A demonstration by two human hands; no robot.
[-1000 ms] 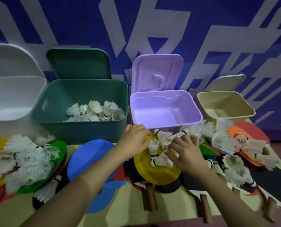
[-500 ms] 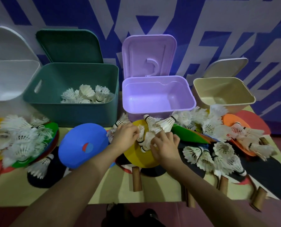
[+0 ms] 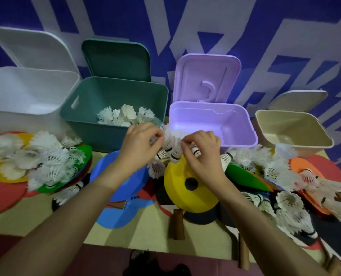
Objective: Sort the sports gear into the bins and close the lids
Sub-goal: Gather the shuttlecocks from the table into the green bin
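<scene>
**Shuttlecocks half gathered, three bins still empty, all lids up**

Head view: both hands meet over the yellow disc (image 3: 187,188), fingers curled and pinching a bunch of white shuttlecocks (image 3: 170,145) held between them, lifted just above the disc's far edge. The left hand (image 3: 140,145) grips the bunch from its side and the right hand (image 3: 202,154) pinches it from the other; exactly how many shuttlecocks each hand holds is hard to tell.

Just beyond the left hand stands the green bin (image 3: 114,134), lid raised, with a small heap of shuttlecocks already inside. That looks like their destination, so the bunch in hand probably goes there. Just beyond the right hand is the purple bin (image 3: 213,136), open and empty. Further out past the right hand sits the beige bin (image 3: 297,140), also open and empty; far out past the left hand, the white bin (image 3: 26,110), open, nothing visible in it.

As a judgement, the sorting is at an early stage. Many shuttlecocks lie loose to the outside of each hand, piled on coloured discs, including a blue disc (image 3: 117,176) under the left forearm. Paddles (image 3: 177,226) with wooden handles lie nearer the person than the hands, unsorted. No lid is closed yet.
</scene>
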